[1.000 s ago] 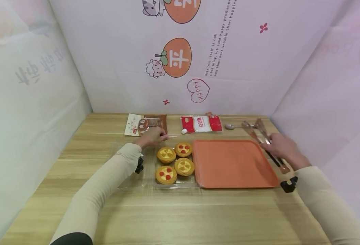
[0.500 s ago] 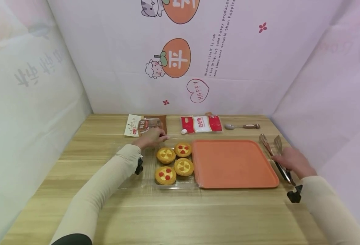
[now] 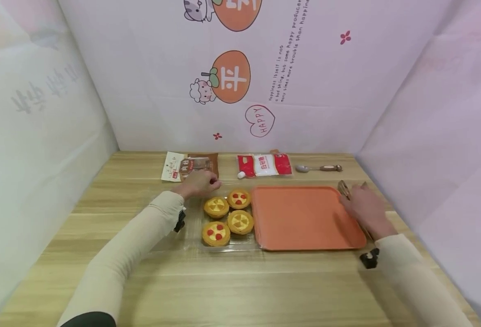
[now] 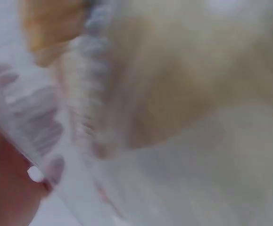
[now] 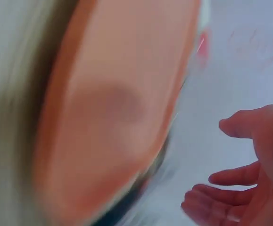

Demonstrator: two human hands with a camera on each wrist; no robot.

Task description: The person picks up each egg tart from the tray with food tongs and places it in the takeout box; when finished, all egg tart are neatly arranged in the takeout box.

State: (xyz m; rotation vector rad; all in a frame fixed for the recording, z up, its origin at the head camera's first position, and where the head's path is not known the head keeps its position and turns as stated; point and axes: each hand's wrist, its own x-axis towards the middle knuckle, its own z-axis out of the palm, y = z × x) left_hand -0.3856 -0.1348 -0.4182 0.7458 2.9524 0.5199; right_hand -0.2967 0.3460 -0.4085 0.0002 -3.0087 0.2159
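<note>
Several egg tarts (image 3: pixel 240 222), some topped with red pieces, sit in a clear plastic box (image 3: pixel 236 248) at mid-table. My left hand (image 3: pixel 199 183) is at the box's back edge, its curled fingers apparently pinching the plastic; in the left wrist view part of a finger (image 4: pixel 9 183) shows against a clear sheet, much blurred. An orange tray (image 3: pixel 301 218) adjoins the box on the right. Metal tongs (image 3: pixel 344 188) lie along the tray's right edge, mostly hidden under my right hand (image 3: pixel 364 209). In the right wrist view that hand's fingers (image 5: pixel 235 175) are spread with nothing between them.
Along the back of the wooden table (image 3: pixel 224 290) lie a brown and white packet (image 3: pixel 191 165), a red and white pouch (image 3: pixel 265 164) with a white cap, and a spoon (image 3: pixel 319 168). Printed cloth walls (image 3: pixel 162 91) enclose the back and both sides.
The right hand brings the tongs from the spoon's handle back to the tray's right side, then lets go of them. The left hand stays at the box; the head view shifts slightly.
</note>
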